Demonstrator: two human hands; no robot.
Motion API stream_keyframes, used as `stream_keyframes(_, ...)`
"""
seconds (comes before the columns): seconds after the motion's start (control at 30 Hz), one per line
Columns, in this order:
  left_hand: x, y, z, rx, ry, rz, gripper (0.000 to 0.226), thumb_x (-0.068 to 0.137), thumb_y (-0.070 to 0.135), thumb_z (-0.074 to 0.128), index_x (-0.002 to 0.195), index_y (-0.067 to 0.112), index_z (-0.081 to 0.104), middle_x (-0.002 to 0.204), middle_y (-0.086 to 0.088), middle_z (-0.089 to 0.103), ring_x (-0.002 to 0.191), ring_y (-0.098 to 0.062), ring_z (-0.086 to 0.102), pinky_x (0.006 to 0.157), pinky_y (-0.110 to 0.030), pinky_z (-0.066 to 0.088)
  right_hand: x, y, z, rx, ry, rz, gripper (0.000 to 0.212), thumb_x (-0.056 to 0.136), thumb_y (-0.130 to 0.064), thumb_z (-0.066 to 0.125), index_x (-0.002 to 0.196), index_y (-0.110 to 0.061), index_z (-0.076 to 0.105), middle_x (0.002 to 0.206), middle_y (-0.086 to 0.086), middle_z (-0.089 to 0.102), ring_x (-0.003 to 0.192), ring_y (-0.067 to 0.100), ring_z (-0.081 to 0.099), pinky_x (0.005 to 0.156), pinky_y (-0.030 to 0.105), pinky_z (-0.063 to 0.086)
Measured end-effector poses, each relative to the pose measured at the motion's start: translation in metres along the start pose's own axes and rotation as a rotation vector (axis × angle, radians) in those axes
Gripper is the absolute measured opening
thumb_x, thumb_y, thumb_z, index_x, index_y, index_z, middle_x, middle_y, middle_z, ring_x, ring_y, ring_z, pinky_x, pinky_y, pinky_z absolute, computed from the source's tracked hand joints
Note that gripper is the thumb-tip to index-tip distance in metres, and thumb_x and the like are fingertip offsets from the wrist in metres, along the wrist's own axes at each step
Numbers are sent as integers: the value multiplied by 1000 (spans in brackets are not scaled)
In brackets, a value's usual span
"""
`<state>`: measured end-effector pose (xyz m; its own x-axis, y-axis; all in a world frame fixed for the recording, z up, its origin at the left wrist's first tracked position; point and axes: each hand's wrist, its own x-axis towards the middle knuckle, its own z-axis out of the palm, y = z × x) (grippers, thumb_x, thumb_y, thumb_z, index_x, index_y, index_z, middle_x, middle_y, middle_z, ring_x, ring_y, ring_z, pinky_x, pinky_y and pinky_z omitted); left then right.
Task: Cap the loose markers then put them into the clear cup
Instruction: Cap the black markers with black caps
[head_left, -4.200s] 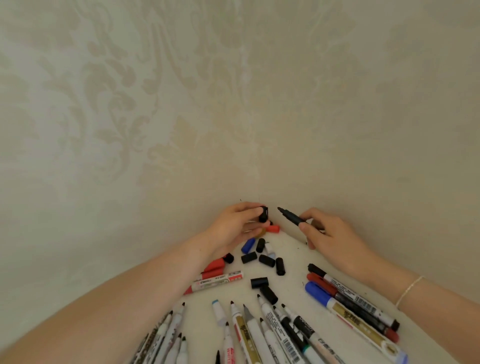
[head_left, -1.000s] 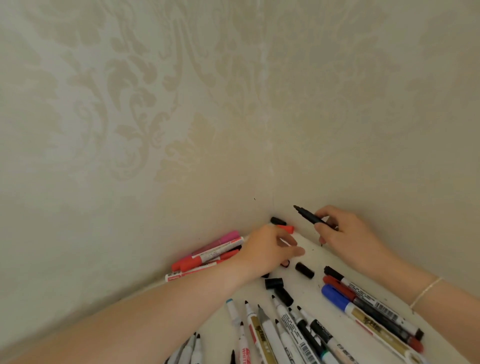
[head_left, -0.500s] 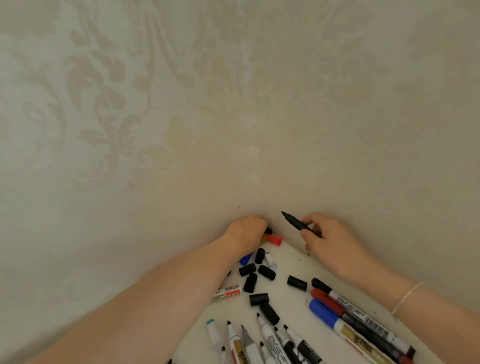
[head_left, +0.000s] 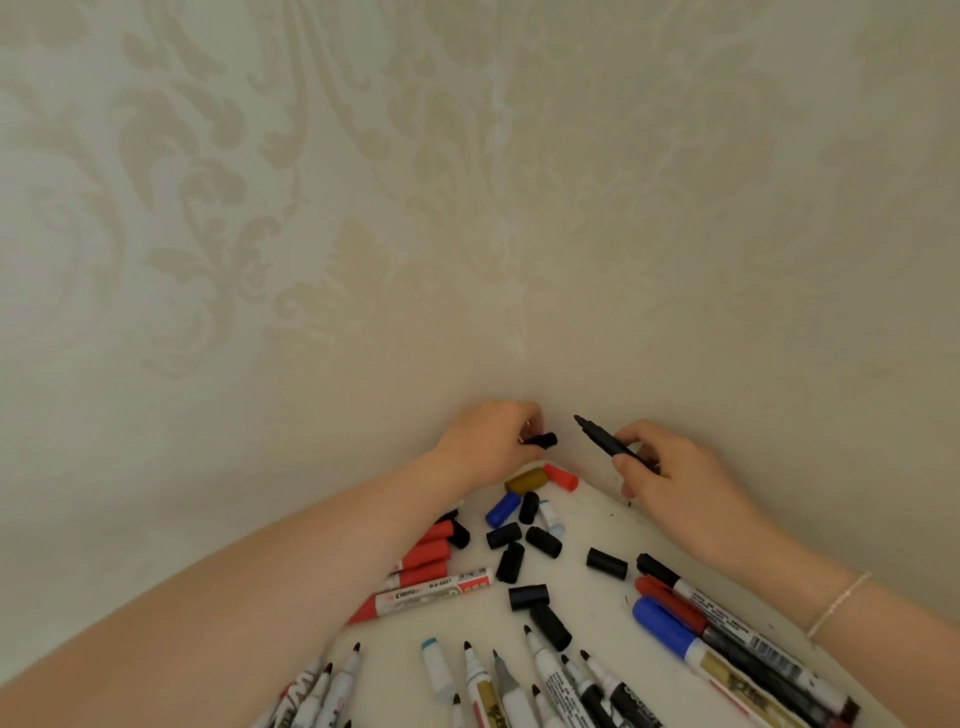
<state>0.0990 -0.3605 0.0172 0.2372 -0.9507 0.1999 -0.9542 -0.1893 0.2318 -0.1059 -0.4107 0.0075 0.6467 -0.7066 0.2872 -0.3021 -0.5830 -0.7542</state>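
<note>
1. Since the last frame I note the left hand (head_left: 491, 447) has lifted off the cap pile; its fingers now pinch a black cap (head_left: 543, 441), held near the wall corner.
2. Right hand (head_left: 670, 480) grips an uncapped black marker (head_left: 605, 440), tip pointing up-left toward the cap, not touching it.
3. Loose caps (head_left: 524, 540) lie on the white table (head_left: 597, 519) below both hands.

One head camera looks forward and down, close, at the far corner of the table (head_left: 597, 519); the wall (head_left: 467, 208) fills most of the view.
</note>
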Motion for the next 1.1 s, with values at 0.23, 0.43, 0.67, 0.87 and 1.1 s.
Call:
stream_keyframes(0.23,-44,2,-37,-840,-9,-144,31,86,14,70,117,20,65,90,-2,74,80,-11,71,65,-17,52,-8,-14,1,75,-31,-45,31,97,-19,49,120,-39,54,75,2,64,66,14,57,51,8,40)
stream_keyframes(0.43,-72,8,-63,-1112,-153,-176,28,93,14,58,120,17,64,108,-7,72,99,-17,70,76,-22,56,-19,-39,-4,127,-9,-112,33,96,-18,49,118,-40,58,71,2,62,46,4,40,42,14,33)
stream_keyframes(0.67,-100,14,-77,-1210,-292,-160,20,95,16,54,108,14,69,101,-6,74,94,-16,70,72,-21,55,-34,-61,-12,117,14,-132,31,96,-16,50,117,-36,60,72,5,63,47,6,40,42,13,33)
stream_keyframes(0.87,-114,9,-72,-917,-221,-297,19,89,24,65,106,15,69,95,-2,75,87,-12,72,76,-23,53,-45,-63,-4,49,-50,-33,29,97,-19,48,116,-40,55,78,3,65,54,11,47,41,11,35)
stream_keyframes(1.1,-127,9,-52,-263,-257,-243,26,82,36,72,103,21,68,94,6,70,84,-10,66,80,-28,54,-50,-55,13,14,-92,26,28,97,-17,48,108,-42,52,84,13,67,33,1,39,35,13,34)
